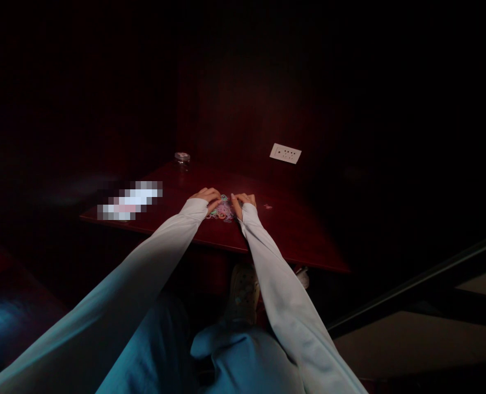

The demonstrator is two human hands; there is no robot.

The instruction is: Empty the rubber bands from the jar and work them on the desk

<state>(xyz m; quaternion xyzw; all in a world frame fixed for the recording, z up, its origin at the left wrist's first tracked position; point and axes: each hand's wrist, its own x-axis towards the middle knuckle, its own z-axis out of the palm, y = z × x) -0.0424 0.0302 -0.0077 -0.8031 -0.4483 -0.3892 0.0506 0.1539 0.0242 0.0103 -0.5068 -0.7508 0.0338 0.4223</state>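
Note:
A small heap of colourful loops, like rubber bands [223, 210], lies on the dark red table [296, 235]. My left hand [208, 198] rests at the heap's left side, fingers bent over its edge. On the right side my right hand [244, 203] touches the heap, its fingers curved. Whether either hand pinches a band is too small to tell. A few pink bands [268, 207] lie apart, to the right of my right hand.
A small clear jar with a lid [182, 160] stands at the table's back left. A bright, pixelated object [132, 200] lies near the left edge. A white socket plate [285, 154] is on the wall behind. Below the table's front edge are my knees and a shoe [243, 290].

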